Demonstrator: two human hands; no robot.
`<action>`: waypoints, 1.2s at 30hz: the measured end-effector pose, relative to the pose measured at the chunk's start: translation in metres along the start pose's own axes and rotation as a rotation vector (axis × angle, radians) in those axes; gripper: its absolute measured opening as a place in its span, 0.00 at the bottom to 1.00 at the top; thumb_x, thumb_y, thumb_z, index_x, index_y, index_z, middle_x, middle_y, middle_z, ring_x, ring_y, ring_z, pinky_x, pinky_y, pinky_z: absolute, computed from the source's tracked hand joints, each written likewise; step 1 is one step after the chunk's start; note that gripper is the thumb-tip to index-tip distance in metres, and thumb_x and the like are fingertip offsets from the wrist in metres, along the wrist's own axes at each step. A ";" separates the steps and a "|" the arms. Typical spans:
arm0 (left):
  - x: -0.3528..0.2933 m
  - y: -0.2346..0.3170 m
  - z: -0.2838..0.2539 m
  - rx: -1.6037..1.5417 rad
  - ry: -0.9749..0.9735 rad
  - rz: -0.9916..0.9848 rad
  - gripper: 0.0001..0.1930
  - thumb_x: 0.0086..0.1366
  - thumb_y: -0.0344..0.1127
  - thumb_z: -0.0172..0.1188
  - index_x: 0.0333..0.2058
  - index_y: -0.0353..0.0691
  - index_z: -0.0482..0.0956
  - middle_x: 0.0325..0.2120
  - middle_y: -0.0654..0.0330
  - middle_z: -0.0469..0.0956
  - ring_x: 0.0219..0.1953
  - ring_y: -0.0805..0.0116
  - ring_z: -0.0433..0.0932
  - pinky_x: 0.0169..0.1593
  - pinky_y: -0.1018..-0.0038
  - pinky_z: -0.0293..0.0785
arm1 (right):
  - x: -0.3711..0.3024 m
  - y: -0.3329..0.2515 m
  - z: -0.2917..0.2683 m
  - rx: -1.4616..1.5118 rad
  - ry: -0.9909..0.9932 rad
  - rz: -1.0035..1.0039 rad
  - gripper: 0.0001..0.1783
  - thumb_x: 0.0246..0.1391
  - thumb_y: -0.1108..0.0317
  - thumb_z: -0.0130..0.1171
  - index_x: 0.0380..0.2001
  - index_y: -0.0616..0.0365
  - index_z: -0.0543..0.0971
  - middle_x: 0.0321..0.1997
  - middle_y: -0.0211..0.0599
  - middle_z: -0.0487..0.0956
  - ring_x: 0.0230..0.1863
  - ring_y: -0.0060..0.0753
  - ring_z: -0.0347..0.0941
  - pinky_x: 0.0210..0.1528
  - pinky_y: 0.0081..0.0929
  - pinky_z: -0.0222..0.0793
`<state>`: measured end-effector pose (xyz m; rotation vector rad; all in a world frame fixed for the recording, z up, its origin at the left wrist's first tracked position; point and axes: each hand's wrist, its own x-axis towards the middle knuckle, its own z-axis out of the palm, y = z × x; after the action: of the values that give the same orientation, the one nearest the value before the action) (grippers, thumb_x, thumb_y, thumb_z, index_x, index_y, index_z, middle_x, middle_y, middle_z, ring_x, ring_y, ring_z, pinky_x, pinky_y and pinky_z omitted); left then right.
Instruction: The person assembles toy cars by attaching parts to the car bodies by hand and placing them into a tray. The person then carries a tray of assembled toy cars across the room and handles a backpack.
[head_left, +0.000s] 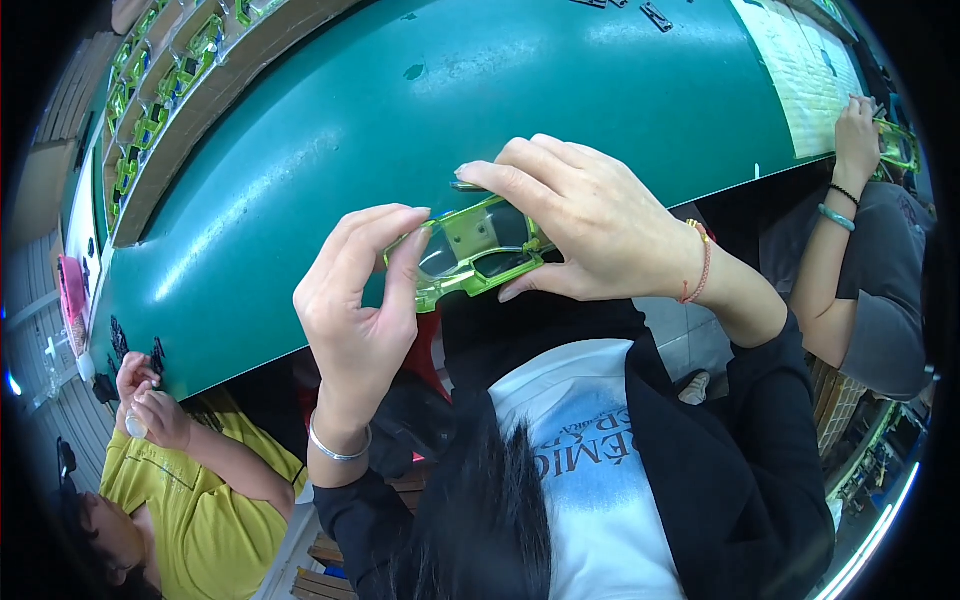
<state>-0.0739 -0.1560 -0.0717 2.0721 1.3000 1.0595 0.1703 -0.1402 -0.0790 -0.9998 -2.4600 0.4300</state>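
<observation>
1. Head view: tan tray [205,125] at far-left part of green desk [300,250], rows of clear-green pcs [150,125] inside.
2. Near-left desk corner: small blk parts [157,357]. Co-worker in yellow-green top [215,510] right by it, hands at small whitish item [136,425], can't ID.
3. L hand [355,290]: narrow pinch, thumb + fingers on L end of clear-green frame [465,275].
4. Frame: held approx. level above desk's near edge, btwn both hands, dark windows visible.
5. R hand [585,220]: holding frame's R end, thumb at near side, fingers over far side. Thin shiny bit [466,185] at index fingertip, too small to ID.
6. Far side of desk, R of ctr: few blk pcs [655,16].
7. R end of desk: pale sheet [800,75] reaching near edge; 2nd co-worker's hand [856,135] beside it, w/ green pc [898,145] adjacent.
</observation>
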 end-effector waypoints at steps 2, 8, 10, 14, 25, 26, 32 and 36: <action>-0.001 0.000 0.001 -0.022 0.015 -0.008 0.09 0.61 0.19 0.69 0.40 0.36 0.86 0.36 0.55 0.86 0.36 0.65 0.85 0.35 0.75 0.79 | -0.001 0.001 0.002 0.010 0.005 -0.004 0.53 0.36 0.51 0.82 0.65 0.59 0.69 0.50 0.42 0.75 0.49 0.46 0.75 0.51 0.38 0.74; -0.004 -0.003 0.004 -0.120 0.029 -0.095 0.07 0.62 0.20 0.69 0.39 0.35 0.86 0.35 0.55 0.86 0.35 0.66 0.85 0.33 0.75 0.78 | 0.001 0.006 0.005 0.074 0.045 -0.027 0.43 0.39 0.50 0.81 0.56 0.59 0.77 0.46 0.40 0.77 0.44 0.43 0.77 0.46 0.36 0.75; -0.002 -0.010 0.008 -0.117 0.032 -0.095 0.07 0.62 0.20 0.69 0.38 0.35 0.85 0.35 0.55 0.86 0.34 0.67 0.85 0.33 0.75 0.78 | 0.004 0.011 0.006 0.098 0.038 -0.043 0.39 0.40 0.50 0.81 0.53 0.59 0.79 0.44 0.39 0.77 0.42 0.42 0.77 0.43 0.36 0.75; 0.007 -0.007 0.006 -0.085 0.034 -0.064 0.06 0.62 0.19 0.68 0.38 0.33 0.85 0.34 0.54 0.85 0.33 0.67 0.85 0.33 0.75 0.78 | 0.011 0.008 -0.003 0.166 0.066 -0.008 0.35 0.39 0.52 0.81 0.47 0.61 0.80 0.40 0.39 0.77 0.38 0.41 0.76 0.37 0.36 0.74; -0.001 0.025 -0.034 0.142 -0.236 0.134 0.24 0.51 0.35 0.80 0.45 0.35 0.80 0.53 0.46 0.79 0.52 0.47 0.82 0.51 0.61 0.83 | 0.039 0.011 -0.037 0.263 -0.128 -0.086 0.36 0.41 0.47 0.79 0.48 0.57 0.79 0.53 0.40 0.73 0.52 0.45 0.67 0.54 0.42 0.62; -0.003 0.025 -0.036 0.151 -0.221 0.140 0.24 0.51 0.35 0.80 0.45 0.35 0.80 0.53 0.46 0.79 0.52 0.47 0.82 0.51 0.61 0.83 | 0.039 0.011 -0.037 0.278 -0.152 -0.093 0.35 0.41 0.47 0.79 0.49 0.56 0.79 0.54 0.39 0.74 0.53 0.45 0.67 0.55 0.43 0.62; 0.020 0.031 -0.049 0.116 -0.226 0.279 0.16 0.51 0.33 0.79 0.34 0.38 0.80 0.50 0.46 0.80 0.47 0.50 0.83 0.45 0.62 0.83 | 0.046 0.014 -0.047 0.307 -0.171 -0.107 0.38 0.42 0.49 0.80 0.55 0.52 0.78 0.59 0.39 0.74 0.63 0.48 0.64 0.65 0.48 0.57; 0.078 0.025 -0.079 0.170 0.005 0.267 0.14 0.52 0.33 0.80 0.30 0.38 0.81 0.49 0.45 0.82 0.47 0.48 0.85 0.48 0.62 0.83 | 0.039 -0.002 -0.054 0.026 0.379 0.158 0.41 0.47 0.55 0.77 0.64 0.52 0.73 0.67 0.48 0.66 0.70 0.57 0.60 0.68 0.51 0.55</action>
<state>-0.1046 -0.0980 0.0212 2.4245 1.1738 1.0968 0.1720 -0.1078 -0.0211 -1.1518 -2.0432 0.2889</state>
